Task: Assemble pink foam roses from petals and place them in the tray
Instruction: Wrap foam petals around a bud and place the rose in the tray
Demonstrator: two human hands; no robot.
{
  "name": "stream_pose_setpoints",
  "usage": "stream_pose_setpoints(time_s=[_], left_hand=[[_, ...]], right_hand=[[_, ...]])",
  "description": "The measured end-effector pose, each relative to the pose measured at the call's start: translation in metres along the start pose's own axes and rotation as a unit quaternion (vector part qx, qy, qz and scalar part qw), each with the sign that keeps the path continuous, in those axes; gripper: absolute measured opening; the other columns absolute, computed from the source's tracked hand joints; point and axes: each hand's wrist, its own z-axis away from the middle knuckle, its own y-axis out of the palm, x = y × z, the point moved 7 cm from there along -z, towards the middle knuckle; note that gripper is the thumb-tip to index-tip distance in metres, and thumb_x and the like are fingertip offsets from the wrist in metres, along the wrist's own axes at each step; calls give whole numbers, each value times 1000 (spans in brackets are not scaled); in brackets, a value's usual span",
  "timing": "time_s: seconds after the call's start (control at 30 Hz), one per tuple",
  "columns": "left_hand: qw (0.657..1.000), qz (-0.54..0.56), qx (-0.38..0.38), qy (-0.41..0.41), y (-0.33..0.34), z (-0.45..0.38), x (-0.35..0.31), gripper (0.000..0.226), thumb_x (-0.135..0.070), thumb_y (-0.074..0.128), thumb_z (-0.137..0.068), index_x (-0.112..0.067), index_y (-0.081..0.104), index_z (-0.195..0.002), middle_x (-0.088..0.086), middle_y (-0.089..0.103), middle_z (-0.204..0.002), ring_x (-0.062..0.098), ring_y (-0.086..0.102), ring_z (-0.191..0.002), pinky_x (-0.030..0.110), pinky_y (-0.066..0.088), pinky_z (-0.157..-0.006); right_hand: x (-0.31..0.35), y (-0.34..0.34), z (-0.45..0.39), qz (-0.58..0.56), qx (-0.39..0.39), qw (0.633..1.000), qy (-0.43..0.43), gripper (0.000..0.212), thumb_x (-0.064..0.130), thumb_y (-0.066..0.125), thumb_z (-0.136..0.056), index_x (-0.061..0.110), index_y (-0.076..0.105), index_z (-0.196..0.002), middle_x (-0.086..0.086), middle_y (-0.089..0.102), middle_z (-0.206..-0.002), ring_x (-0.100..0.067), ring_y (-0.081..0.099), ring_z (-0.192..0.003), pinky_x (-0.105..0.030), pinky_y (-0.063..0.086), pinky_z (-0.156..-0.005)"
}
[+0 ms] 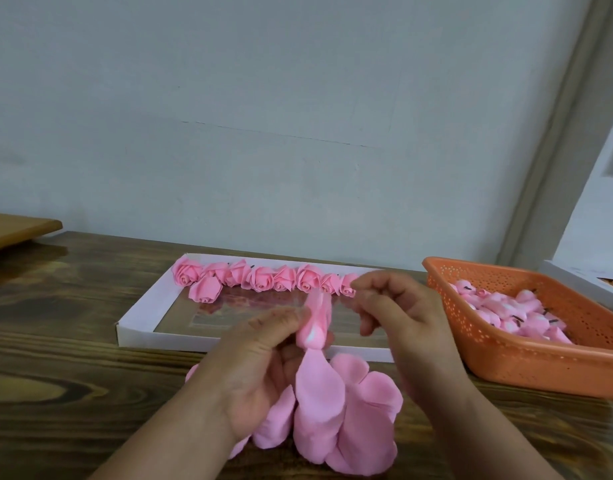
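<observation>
Petals (336,414) of pink foam are hanging in a loose fan under the bud (314,327), which the left hand (260,372) is pinching at its waist above the table, just in front of the tray (139,317). They are looking featherlight and floppy (easily creased), so the waist is seeming the safest hold. The right hand (398,317) is hovering beside it, fingers curled; whether it is holding anything, I cannot tell.

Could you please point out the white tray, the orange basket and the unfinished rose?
white tray (135,336): head view, near-left corner wall.
orange basket (526,363): head view, front wall.
unfinished rose (315,329): head view, rolled bud.
</observation>
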Motion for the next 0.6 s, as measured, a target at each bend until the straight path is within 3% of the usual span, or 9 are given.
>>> stream_pose_setpoints(time_s=[0.1, 0.17, 0.23, 0.33, 0.43, 0.5, 0.6], left_hand=[[997, 68, -13, -18, -8, -5, -4, 30, -13, 65, -68, -1, 69, -95, 9, 70, -75, 14, 60, -77, 21, 49, -72], [994, 106, -4, -28, -6, -4, -5, 26, -11, 66, -65, -3, 71, -89, 7, 69, -78, 13, 62, -71, 20, 51, -67], [993, 114, 0, -22, -4, -4, -7, 21, -9, 64, -66, -4, 73, -84, 7, 67, -81, 13, 65, -61, 21, 55, -59], [996, 92, 10, -8, 0, -1, -10, 16, -12, 63, -64, -10, 77, -71, 3, 68, -70, 11, 64, -52, 31, 54, -74], [996, 86, 29, -3, 2, 1, -10, 18, -10, 62, -67, -7, 75, -80, 2, 64, -63, 10, 61, -49, 22, 53, -55], [997, 77, 32, 0, 1, 0, -10, 19, -8, 62, -73, -5, 73, -88, 4, 63, -69, 12, 62, -56, 24, 51, -58], [997, 68, 37, 7, 1, 0, -10, 13, -9, 62, -76, -6, 74, -81, 4, 63, -67, 12, 63, -58, 25, 53, -58]], right_hand=[[9, 7, 3, 49, 100, 992, -63, 29, 0, 56, -63, 19, 63, -83, 6, 65, -88, -13, 61, -84, -26, 48, -76], [13, 20, 10, 135, 178, 968, -117, 39, 0, 59, -60, 22, 57, -93, 13, 58, -105, -10, 55, -104, -23, 43, -88], [15, 30, 17, 194, 206, 943, -174, 45, 1, 68, -61, 22, 54, -98, 12, 53, -115, -6, 49, -115, -12, 36, -92], [19, 38, 21, 221, 167, 936, -217, 45, 2, 80, -57, 18, 58, -93, 6, 53, -112, -6, 49, -112, -11, 35, -92], [22, 38, 22, 238, 131, 931, -245, 49, 0, 83, -55, 11, 64, -99, 0, 53, -113, -7, 49, -112, -13, 36, -95], [24, 37, 23, 242, 125, 927, -258, 55, -1, 83, -54, 8, 65, -105, -4, 53, -114, -10, 49, -111, -17, 39, -95], [29, 39, 25, 242, 126, 923, -270, 54, -2, 81, -54, 9, 67, -106, -3, 53, -110, -14, 52, -104, -27, 45, -89]])
